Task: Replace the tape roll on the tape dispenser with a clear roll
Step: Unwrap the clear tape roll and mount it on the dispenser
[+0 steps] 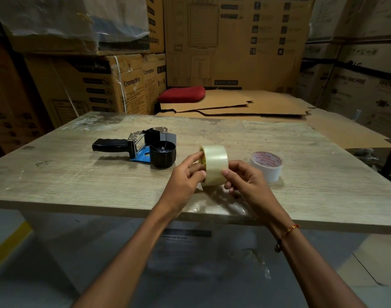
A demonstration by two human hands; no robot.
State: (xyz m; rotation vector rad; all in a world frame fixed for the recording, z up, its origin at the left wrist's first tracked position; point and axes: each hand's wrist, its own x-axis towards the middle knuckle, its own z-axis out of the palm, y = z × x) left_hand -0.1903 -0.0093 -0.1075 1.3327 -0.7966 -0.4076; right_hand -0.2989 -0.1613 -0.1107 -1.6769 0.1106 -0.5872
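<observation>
From the head view, both hands hold the clear roll (214, 164) upright on its edge, near the bench's (79, 174) front edge and a little right of its middle. The left hand (185, 176) grips the roll's left face, fingers curled over the core rim and thumb on the tape. The right hand (245, 178) pinches the roll's right side, thumb tip pressed on the tape surface. Whether the roll touches the bench I cannot tell. The dispenser (145, 146) lies on its side to the left, toward the bench's middle, its black hub bare, handle pointing left. A white roll (267, 165) stands just right of the hands. A red cushion (182, 94) rests on flattened cardboard (245, 105) beyond the far edge.
</observation>
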